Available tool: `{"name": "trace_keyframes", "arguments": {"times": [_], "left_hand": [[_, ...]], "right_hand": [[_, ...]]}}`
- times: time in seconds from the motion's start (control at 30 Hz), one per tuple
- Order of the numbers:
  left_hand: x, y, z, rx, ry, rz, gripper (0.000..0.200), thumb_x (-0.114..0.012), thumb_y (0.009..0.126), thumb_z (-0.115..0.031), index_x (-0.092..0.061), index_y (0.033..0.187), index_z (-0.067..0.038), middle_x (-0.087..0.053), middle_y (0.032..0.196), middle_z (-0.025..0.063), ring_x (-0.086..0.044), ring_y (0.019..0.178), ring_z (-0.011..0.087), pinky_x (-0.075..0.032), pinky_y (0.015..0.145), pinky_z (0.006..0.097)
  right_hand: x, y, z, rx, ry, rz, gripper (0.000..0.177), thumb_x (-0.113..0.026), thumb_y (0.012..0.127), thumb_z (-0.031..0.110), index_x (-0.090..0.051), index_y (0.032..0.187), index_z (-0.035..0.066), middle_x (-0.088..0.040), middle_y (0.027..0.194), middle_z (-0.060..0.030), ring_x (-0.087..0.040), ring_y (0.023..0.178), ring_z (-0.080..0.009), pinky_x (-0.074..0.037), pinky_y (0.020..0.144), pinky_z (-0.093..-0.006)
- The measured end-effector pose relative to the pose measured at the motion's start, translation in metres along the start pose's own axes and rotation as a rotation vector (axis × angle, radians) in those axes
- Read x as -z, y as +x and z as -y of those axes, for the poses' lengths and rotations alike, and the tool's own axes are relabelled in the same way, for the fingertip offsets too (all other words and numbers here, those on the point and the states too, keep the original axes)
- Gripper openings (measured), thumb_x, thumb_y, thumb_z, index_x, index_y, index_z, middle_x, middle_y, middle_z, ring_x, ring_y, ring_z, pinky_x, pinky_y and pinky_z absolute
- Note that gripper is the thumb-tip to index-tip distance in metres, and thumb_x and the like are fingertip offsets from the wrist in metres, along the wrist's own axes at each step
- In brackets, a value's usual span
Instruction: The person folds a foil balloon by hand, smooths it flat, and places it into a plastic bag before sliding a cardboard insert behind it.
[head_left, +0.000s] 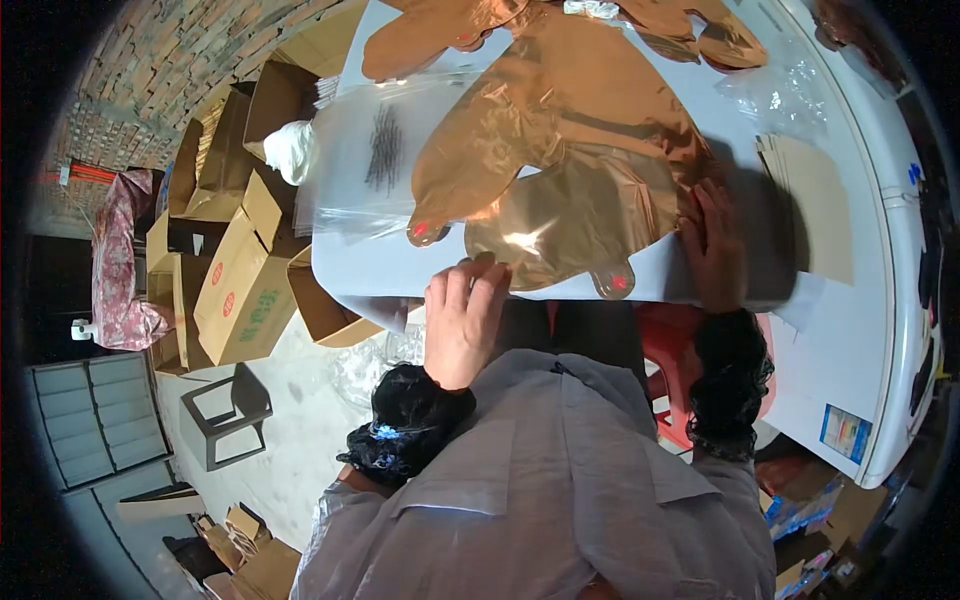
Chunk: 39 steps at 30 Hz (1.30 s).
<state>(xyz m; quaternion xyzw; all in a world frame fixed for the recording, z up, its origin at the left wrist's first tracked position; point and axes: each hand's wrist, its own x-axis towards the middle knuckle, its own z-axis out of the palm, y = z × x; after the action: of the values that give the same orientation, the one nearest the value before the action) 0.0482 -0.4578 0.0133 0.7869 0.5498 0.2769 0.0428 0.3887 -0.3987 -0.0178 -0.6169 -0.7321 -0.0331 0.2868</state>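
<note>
A flat, shiny copper-brown foil balloon lies across the white table in front of me, with rounded lobes and small red marks near its lower tips. My left hand is at the table's front edge, its fingers bent and closed on the balloon's lower left rim; the thumb is mostly hidden. On the right side, my right hand rests on the table with fingers stretched out, touching the balloon's right edge. More copper foil pieces lie at the far side of the table.
Clear plastic bags lie left of the balloon. Beige card sheets and crumpled clear film are on the right. Open cardboard boxes stand left of the table, near a dark stool. A red plastic stool is under the table edge.
</note>
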Motion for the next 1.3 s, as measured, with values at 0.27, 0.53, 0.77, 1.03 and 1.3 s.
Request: {"name": "trace_keyframes", "arguments": {"times": [0.27, 0.53, 0.77, 1.03, 1.3], "left_hand": [[0.002, 0.009, 0.007, -0.024, -0.092, 0.115, 0.026, -0.069, 0.077, 0.001, -0.062, 0.101, -0.003, -0.057, 0.103, 0.0111, -0.052, 0.099, 0.0323, -0.045, 0.083, 0.0404], [0.011, 0.018, 0.000, -0.098, -0.005, 0.086, 0.033, -0.066, 0.074, 0.001, -0.058, 0.105, -0.003, -0.052, 0.122, 0.0162, -0.049, 0.107, 0.0374, -0.045, 0.090, 0.0445], [0.013, 0.012, -0.003, -0.131, 0.009, 0.192, 0.054, -0.070, 0.076, -0.010, -0.057, 0.128, -0.012, -0.051, 0.132, 0.0125, -0.046, 0.122, 0.0340, -0.039, 0.099, 0.0454], [0.000, 0.012, 0.003, -0.181, 0.051, 0.073, 0.044, -0.070, 0.079, -0.011, -0.062, 0.123, -0.013, -0.058, 0.124, 0.0076, -0.052, 0.116, 0.0301, -0.041, 0.096, 0.0420], [0.003, 0.011, 0.020, -0.217, -0.013, 0.099, 0.041, -0.074, 0.080, -0.016, -0.067, 0.121, -0.017, -0.061, 0.121, 0.0036, -0.056, 0.110, 0.0255, -0.043, 0.092, 0.0373]], "right_hand": [[0.005, 0.000, 0.006, -0.037, 0.016, 0.018, 0.046, -0.059, 0.092, 0.014, -0.048, 0.136, 0.007, -0.048, 0.143, -0.0127, -0.039, 0.137, -0.0350, -0.034, 0.111, -0.0432], [0.005, 0.002, 0.012, -0.018, 0.049, -0.032, 0.047, -0.058, 0.090, 0.009, -0.050, 0.136, 0.007, -0.048, 0.143, -0.0117, -0.040, 0.137, -0.0326, -0.034, 0.111, -0.0412], [0.033, -0.003, 0.016, -0.043, 0.074, -0.203, 0.032, -0.055, 0.095, 0.010, -0.057, 0.127, 0.006, -0.058, 0.133, -0.0122, -0.058, 0.118, -0.0275, -0.046, 0.099, -0.0385], [0.044, -0.020, 0.061, -0.779, 0.753, 0.067, 0.025, -0.054, 0.099, 0.015, -0.057, 0.122, 0.006, -0.068, 0.107, -0.0048, -0.064, 0.083, -0.0130, -0.051, 0.072, -0.0266], [0.039, -0.053, 0.094, -0.817, 0.803, 0.237, 0.026, -0.055, 0.100, 0.026, -0.051, 0.115, 0.005, -0.068, 0.099, -0.0109, -0.067, 0.073, -0.0131, -0.054, 0.060, -0.0272]]}}
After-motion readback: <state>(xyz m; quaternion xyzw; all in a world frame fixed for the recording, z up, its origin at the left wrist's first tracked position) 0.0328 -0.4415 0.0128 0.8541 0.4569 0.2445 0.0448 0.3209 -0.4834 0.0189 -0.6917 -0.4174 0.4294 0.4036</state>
